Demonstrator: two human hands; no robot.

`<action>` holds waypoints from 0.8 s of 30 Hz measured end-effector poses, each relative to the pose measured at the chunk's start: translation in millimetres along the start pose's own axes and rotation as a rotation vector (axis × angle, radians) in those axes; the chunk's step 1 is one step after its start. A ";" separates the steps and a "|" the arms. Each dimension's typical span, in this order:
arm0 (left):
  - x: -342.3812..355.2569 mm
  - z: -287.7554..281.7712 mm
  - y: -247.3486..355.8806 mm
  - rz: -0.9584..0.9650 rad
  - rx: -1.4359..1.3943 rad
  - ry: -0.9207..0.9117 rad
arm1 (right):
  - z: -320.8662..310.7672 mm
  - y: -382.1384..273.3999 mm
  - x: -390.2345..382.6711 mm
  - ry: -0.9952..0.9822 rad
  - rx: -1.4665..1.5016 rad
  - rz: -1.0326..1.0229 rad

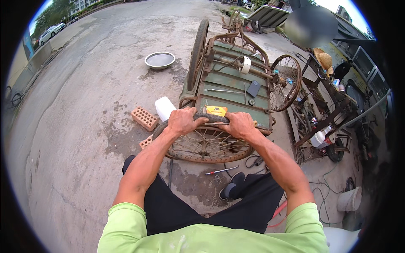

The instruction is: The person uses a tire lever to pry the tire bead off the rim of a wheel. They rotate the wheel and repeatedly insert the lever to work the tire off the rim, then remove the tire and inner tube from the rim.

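Observation:
Between my knees and an upturned green cargo tricycle [230, 98] is a spoked wheel [198, 158] with a rusty rim. My left hand [184, 119] is wrapped round the black tire [207, 115] on the wheel's far side. A short way along that same tire, my right hand [239, 125] is also closed, its thumb pointing toward the left one. Both palms hide parts of the tire beneath them. Just beyond it, a yellow box [216, 111] lies on the tricycle's underside. A dark phone-like slab [253, 88] and a thin metal rod [225, 90] rest farther back.
Left of the wheel are a perforated brick [144, 118] and a white plastic container [164, 108]. A metal basin [160, 60] sits on the concrete farther off. By my shoe [233, 185] lies a hand pump-like thin tube [221, 171]. A cluttered rack [322, 90] and a white bucket [349, 199] stand right.

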State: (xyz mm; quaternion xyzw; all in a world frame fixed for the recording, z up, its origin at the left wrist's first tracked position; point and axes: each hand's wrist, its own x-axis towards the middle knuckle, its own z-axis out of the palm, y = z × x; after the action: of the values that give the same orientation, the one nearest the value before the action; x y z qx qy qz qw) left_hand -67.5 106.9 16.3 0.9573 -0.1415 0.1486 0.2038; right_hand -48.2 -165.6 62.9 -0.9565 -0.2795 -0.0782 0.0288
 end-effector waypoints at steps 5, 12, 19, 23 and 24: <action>3.1 1.9 6.8 0.055 -0.018 -0.046 | -37.5 18.2 -16.2 0.205 -0.088 -0.157; 9.5 8.1 9.3 0.070 -0.022 -0.014 | -94.0 -19.4 -20.8 -0.488 -0.104 0.110; 9.8 9.4 21.1 0.032 -0.020 -0.027 | -86.8 -30.8 -16.7 -0.605 -0.318 0.029; 9.0 9.4 24.5 0.017 0.001 -0.026 | -87.5 -41.2 -7.3 -0.645 -0.515 -0.067; 9.9 9.2 26.7 0.016 0.004 -0.026 | -85.7 -41.0 -6.7 -0.628 -0.544 -0.114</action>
State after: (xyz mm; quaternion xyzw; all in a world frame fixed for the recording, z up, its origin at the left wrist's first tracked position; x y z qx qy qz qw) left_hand -65.2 77.4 21.0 0.9584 -0.1514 0.1381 0.1989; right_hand -87.3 -143.1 146.8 -0.8897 -0.2965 0.1447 -0.3156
